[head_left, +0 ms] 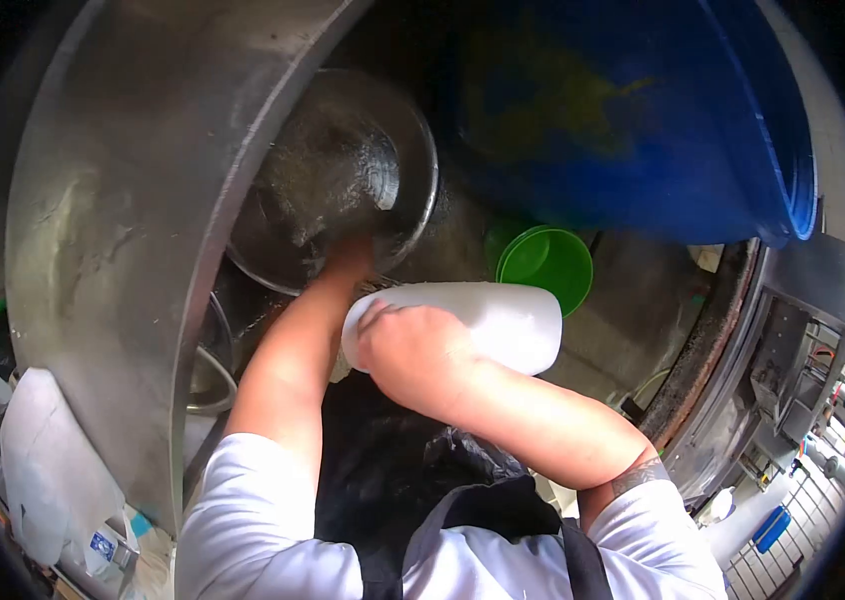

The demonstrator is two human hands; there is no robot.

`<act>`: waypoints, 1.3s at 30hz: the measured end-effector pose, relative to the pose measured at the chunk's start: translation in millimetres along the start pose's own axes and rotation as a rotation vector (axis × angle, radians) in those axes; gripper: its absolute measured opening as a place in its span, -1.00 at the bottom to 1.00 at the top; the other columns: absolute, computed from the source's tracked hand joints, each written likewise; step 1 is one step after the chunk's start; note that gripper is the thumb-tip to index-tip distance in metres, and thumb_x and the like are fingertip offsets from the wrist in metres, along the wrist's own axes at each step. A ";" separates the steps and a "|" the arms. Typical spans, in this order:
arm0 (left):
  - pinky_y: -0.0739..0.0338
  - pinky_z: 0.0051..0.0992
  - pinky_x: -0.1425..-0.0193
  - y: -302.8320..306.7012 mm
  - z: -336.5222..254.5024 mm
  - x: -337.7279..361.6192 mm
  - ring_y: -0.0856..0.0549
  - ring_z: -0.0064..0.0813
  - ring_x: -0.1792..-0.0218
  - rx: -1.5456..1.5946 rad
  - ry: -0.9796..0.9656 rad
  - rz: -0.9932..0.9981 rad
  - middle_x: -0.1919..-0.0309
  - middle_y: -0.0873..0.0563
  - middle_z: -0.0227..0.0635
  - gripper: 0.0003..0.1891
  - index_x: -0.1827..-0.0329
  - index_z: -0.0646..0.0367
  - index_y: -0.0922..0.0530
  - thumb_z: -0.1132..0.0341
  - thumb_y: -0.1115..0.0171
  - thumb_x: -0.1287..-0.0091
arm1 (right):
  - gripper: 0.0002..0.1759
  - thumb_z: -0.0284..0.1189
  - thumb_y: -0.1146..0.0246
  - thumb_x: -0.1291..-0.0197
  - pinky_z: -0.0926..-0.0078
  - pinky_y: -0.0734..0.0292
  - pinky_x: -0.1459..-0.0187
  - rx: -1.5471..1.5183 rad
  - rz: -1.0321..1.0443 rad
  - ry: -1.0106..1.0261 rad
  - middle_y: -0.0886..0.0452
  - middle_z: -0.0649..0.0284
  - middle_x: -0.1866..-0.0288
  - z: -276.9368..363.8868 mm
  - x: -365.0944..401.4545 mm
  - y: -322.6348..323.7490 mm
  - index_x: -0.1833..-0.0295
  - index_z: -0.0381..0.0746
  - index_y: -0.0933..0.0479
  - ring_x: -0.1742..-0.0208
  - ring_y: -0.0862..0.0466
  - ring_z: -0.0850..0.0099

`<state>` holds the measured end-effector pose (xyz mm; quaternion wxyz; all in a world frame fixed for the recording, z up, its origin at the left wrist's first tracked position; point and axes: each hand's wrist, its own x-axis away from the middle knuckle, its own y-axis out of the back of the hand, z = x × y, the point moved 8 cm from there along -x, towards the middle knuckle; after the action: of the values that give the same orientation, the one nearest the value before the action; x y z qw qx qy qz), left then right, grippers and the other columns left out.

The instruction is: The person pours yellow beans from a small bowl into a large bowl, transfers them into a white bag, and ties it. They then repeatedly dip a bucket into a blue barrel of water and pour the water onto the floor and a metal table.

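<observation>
My right hand (pixel 413 350) is closed round the rim of a white plastic container (pixel 518 325), which lies tilted on its side with its base toward the right. My left hand (pixel 351 257) reaches down to the near edge of a large round metal basin (pixel 423 195); its fingers are blurred and dark against the basin, so their pose is unclear. Shiny liquid or wet metal shows inside the basin. Just beyond the white container sits a green bucket (pixel 573 265).
A big blue barrel (pixel 633 170) fills the upper right. On the left stands a tall curved metal wall (pixel 113 230). A white plastic piece (pixel 43 460) is at lower left, and a wire rack (pixel 803 520) at lower right.
</observation>
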<state>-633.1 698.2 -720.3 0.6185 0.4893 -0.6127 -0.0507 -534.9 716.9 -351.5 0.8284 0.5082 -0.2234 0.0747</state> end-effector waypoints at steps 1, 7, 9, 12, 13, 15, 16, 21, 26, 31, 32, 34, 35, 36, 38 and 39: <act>-0.53 -0.09 -0.40 15.6 -4.5 14.5 -0.63 0.07 -0.33 0.026 -0.052 -0.026 -0.29 -0.64 0.09 -0.44 -0.39 0.16 -0.56 0.23 -0.30 -0.31 | -0.48 -0.39 -0.23 -0.22 0.36 -0.71 0.34 0.008 -0.015 0.005 -0.75 0.01 0.35 4.2 8.3 16.0 -0.13 -0.64 -0.52 0.37 -0.81 0.23; -0.54 -0.14 -0.34 92.5 -13.2 85.6 -0.66 0.03 -0.27 0.562 0.031 -0.177 -0.23 -0.67 0.15 -0.41 -0.36 0.32 -0.52 0.27 -0.25 -0.24 | -0.39 -0.15 -0.32 -0.37 0.08 -0.68 0.15 -0.274 -0.293 -0.267 -0.74 -0.12 0.28 -20.2 89.0 82.1 -0.20 -0.51 -0.49 0.21 -0.77 -0.09; -0.55 -0.18 -0.31 123.8 -23.3 124.9 -0.67 -0.06 -0.21 0.911 0.048 -0.225 -0.18 -0.69 0.07 -0.40 -0.35 0.34 -0.51 0.28 -0.23 -0.22 | -0.39 -0.15 -0.33 -0.36 0.06 -0.67 0.18 -0.270 -0.433 -0.259 -0.74 -0.12 0.26 -23.2 124.8 86.5 -0.23 -0.49 -0.47 0.25 -0.77 -0.08; -0.56 -0.32 -0.19 181.6 -54.3 203.1 -0.63 -0.36 -0.05 1.475 0.081 -0.324 -0.05 -0.70 -0.19 -0.50 -0.30 0.35 -0.52 0.22 -0.25 -0.37 | -0.34 -0.12 -0.38 -0.34 0.03 -0.68 0.15 -0.298 -0.637 -0.249 -0.73 -0.16 0.20 -30.4 179.2 88.5 -0.29 -0.42 -0.43 0.19 -0.76 -0.10; -0.56 -0.35 -0.16 196.4 -62.6 224.5 -0.63 -0.41 -0.04 1.614 0.063 -0.342 -0.03 -0.70 -0.22 -0.52 -0.27 0.33 -0.54 0.14 -0.24 -0.46 | -0.34 -0.12 -0.37 -0.34 0.03 -0.68 0.12 -0.318 -0.638 -0.264 -0.72 -0.18 0.16 -32.7 195.2 85.4 -0.29 -0.43 -0.43 0.15 -0.76 -0.12; -0.56 -0.43 -0.08 218.0 -75.9 259.4 -0.63 -0.54 0.00 1.764 -0.012 -0.402 0.06 -0.70 -0.34 -0.54 -0.16 0.24 -0.61 -0.04 -0.14 -0.62 | -0.34 -0.11 -0.37 -0.35 0.02 -0.68 0.04 -0.349 -0.573 -0.314 -0.71 -0.22 0.06 -33.7 227.1 83.4 -0.28 -0.44 -0.43 0.04 -0.74 -0.15; -0.56 -0.43 -0.08 228.0 -78.1 279.6 -0.63 -0.54 0.00 1.756 -0.026 -0.418 0.06 -0.70 -0.34 -0.54 -0.16 0.24 -0.61 -0.04 -0.14 -0.62 | -0.34 -0.11 -0.37 -0.35 0.02 -0.68 0.04 -0.347 -0.590 -0.304 -0.71 -0.22 0.06 -30.8 242.8 85.5 -0.28 -0.44 -0.43 0.04 -0.74 -0.15; -0.54 -0.47 0.21 309.1 -91.8 404.6 -0.61 -0.57 0.36 1.997 -0.201 -0.502 0.38 -0.66 -0.49 -0.70 0.15 0.06 -0.64 0.02 -0.18 -0.60 | -0.35 -0.07 -0.33 -0.37 0.02 -0.67 0.00 -0.286 -0.525 -0.349 -0.72 -0.20 0.06 -25.4 299.4 71.1 -0.25 -0.43 -0.45 0.03 -0.74 -0.13; -0.58 -0.37 0.22 396.7 -25.6 544.1 -0.64 -0.46 0.37 1.790 -0.418 -1.052 0.39 -0.68 -0.41 -0.67 0.14 0.09 -0.64 0.02 -0.14 -0.62 | -0.38 -0.03 -0.31 -0.38 0.00 -0.64 -0.05 -0.286 -0.502 -0.391 -0.71 -0.20 0.04 -27.5 333.3 57.8 -0.19 -0.40 -0.49 -0.01 -0.73 -0.14; -0.57 -0.27 -0.02 420.1 30.5 619.1 -0.70 -0.21 0.09 0.502 0.132 -1.424 0.20 -0.74 -0.21 -0.67 -0.09 0.24 -0.62 0.12 -0.09 -0.64 | -0.39 -0.03 -0.28 -0.40 0.00 -0.62 -0.11 -0.349 -0.379 -0.425 -0.70 -0.23 -0.01 -27.2 342.4 47.8 -0.21 -0.39 -0.50 -0.07 -0.71 -0.14; -0.57 -0.27 -0.02 407.7 51.1 609.0 -0.70 -0.21 0.09 0.500 0.140 -1.422 0.20 -0.74 -0.21 -0.67 -0.09 0.24 -0.62 0.12 -0.09 -0.64 | -0.39 -0.03 -0.28 -0.40 0.00 -0.62 -0.11 -0.350 -0.373 -0.420 -0.70 -0.23 -0.01 -27.0 341.3 46.9 -0.21 -0.39 -0.50 -0.07 -0.71 -0.14; -0.52 -0.17 -0.16 378.4 71.2 569.3 -0.69 -0.07 0.01 0.071 0.163 -1.342 0.14 -0.77 -0.12 -0.73 -0.12 0.26 -0.62 0.26 -0.11 -0.58 | -0.38 -0.03 -0.28 -0.41 0.00 -0.61 -0.13 -0.357 -0.365 -0.403 -0.70 -0.22 -0.04 -25.2 337.2 43.4 -0.23 -0.39 -0.49 -0.09 -0.70 -0.14; -0.52 -0.17 -0.16 366.4 80.1 562.4 -0.69 -0.07 0.01 0.070 0.170 -1.339 0.14 -0.77 -0.12 -0.73 -0.12 0.26 -0.62 0.26 -0.11 -0.58 | -0.34 -0.03 -0.29 -0.40 0.02 -0.61 -0.16 -0.348 -0.346 -0.418 -0.69 -0.22 -0.08 -24.8 334.5 40.3 -0.28 -0.40 -0.48 -0.12 -0.69 -0.14; -0.47 -0.10 -0.24 354.7 84.8 546.2 -0.66 -0.02 -0.05 0.012 0.248 -1.129 0.02 -0.74 -0.07 -0.73 -0.16 0.25 -0.60 0.30 -0.14 -0.53 | -0.34 -0.03 -0.29 -0.40 0.02 -0.61 -0.16 -0.350 -0.340 -0.413 -0.69 -0.22 -0.08 -22.0 333.8 37.7 -0.28 -0.40 -0.48 -0.12 -0.69 -0.14; -0.42 -0.04 -0.32 328.9 97.7 541.0 -0.64 0.04 -0.12 -0.036 0.345 -0.918 -0.09 -0.72 -0.03 -0.70 -0.20 0.24 -0.59 0.34 -0.17 -0.47 | -0.31 -0.03 -0.29 -0.39 0.04 -0.60 -0.19 -0.356 -0.371 -0.392 -0.68 -0.22 -0.12 -19.9 332.8 37.6 -0.33 -0.40 -0.46 -0.16 -0.68 -0.13; -0.38 0.00 -0.36 329.9 75.6 556.6 -0.59 0.04 -0.19 -0.159 0.344 -1.033 -0.19 -0.66 -0.01 -0.64 -0.26 0.22 -0.56 0.33 -0.20 -0.45 | -0.31 -0.03 -0.29 -0.39 0.04 -0.60 -0.19 -0.354 -0.359 -0.373 -0.68 -0.22 -0.12 -18.5 330.6 36.0 -0.33 -0.40 -0.46 -0.16 -0.68 -0.13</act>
<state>-735.5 458.7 -123.2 0.6395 0.6795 -0.1771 -0.3131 -248.2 715.9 -182.1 0.8486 0.3922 -0.2879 -0.2075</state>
